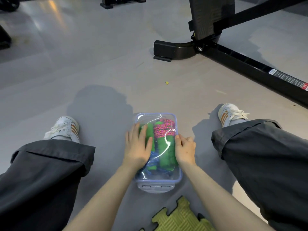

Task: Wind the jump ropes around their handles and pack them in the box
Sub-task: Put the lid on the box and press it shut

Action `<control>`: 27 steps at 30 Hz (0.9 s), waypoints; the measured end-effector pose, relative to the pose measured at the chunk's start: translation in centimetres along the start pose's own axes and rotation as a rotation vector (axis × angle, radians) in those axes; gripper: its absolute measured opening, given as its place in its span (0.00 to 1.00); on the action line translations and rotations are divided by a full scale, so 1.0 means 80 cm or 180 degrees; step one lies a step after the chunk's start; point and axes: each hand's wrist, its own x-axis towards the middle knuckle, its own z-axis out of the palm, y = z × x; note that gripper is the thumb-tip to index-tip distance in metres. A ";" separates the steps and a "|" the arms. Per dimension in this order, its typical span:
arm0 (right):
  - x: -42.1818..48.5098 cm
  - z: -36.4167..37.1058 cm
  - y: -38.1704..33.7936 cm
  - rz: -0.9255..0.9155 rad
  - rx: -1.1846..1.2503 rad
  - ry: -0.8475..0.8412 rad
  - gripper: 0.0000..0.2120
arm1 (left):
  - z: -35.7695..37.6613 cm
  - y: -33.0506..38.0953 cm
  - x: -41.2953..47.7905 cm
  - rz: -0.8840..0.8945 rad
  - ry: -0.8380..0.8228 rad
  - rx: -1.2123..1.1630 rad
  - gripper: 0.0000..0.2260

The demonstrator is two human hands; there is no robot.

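A clear plastic box with a blue-rimmed lid sits on the grey floor between my legs. Through the lid I see a pink rope wound on green handles and a blue rope with green handles lower down. My left hand lies flat on the left half of the lid, fingers spread. My right hand rests on the lid's right edge with fingers curled over the rim. A lid latch tab sticks out at the near end.
My legs in dark trousers and white trainers flank the box. A black gym machine frame stands at the far right. A green foam puzzle mat lies close to me. A small yellow scrap lies on the floor.
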 end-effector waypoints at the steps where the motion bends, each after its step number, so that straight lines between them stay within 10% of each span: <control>1: 0.000 -0.002 -0.002 -0.0102 -0.0408 -0.0010 0.16 | -0.002 0.002 -0.010 0.0360 -0.0077 0.0238 0.31; 8: -0.020 -0.008 -0.015 -0.1333 -0.2190 0.0062 0.21 | -0.025 -0.017 -0.080 0.1501 -0.0892 0.0945 0.48; 27: -0.033 -0.005 -0.007 -0.0958 -0.0363 -0.0518 0.25 | -0.002 -0.015 -0.072 0.1351 -0.0462 0.0535 0.40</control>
